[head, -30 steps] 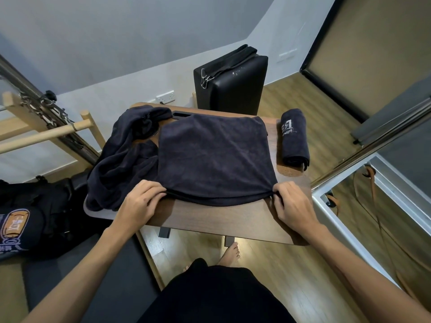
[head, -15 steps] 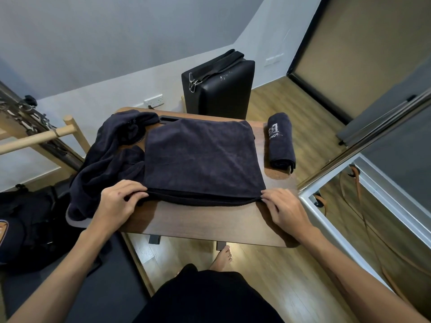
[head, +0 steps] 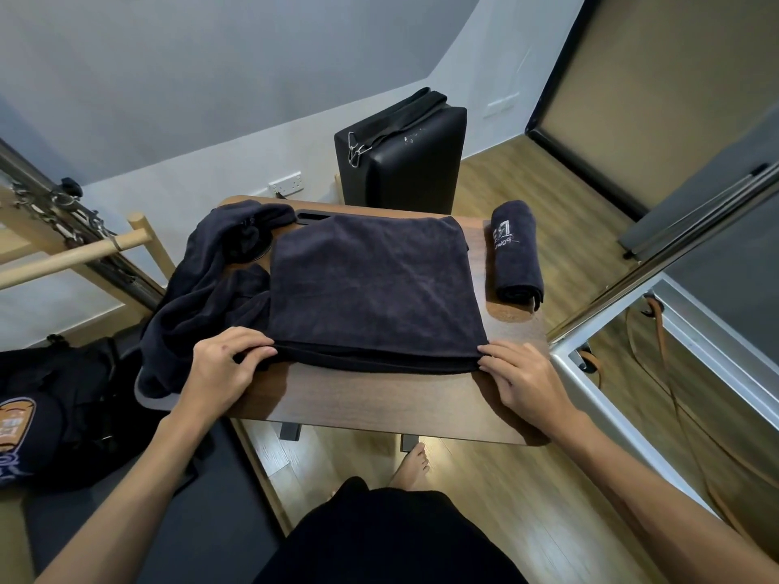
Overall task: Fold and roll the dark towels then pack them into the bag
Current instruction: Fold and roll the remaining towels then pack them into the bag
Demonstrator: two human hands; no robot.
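A folded dark towel [head: 373, 288] lies flat on the wooden table [head: 379, 398], its layered near edge facing the person. The left hand [head: 221, 368] is at the towel's near left corner, its grip clamped on that corner with the fingers curled over the top and the thumb under the edge. The right hand [head: 522, 381] is at the near right corner, fingertips pinching the stacked edge there. To the left of the folded towel, touching it, a heap of loose dark towels [head: 210, 288] spills over the table's left edge. On the table's right side, apart from the folded towel, a rolled towel [head: 516, 255] with pale lettering lies with its long side running away from the person. A black bag [head: 63, 415] with an orange patch sits low at the left, beside the table. Behind the table a black padded case [head: 404, 162] with a strap stands on the wooden floor [head: 506, 520] near the wall.
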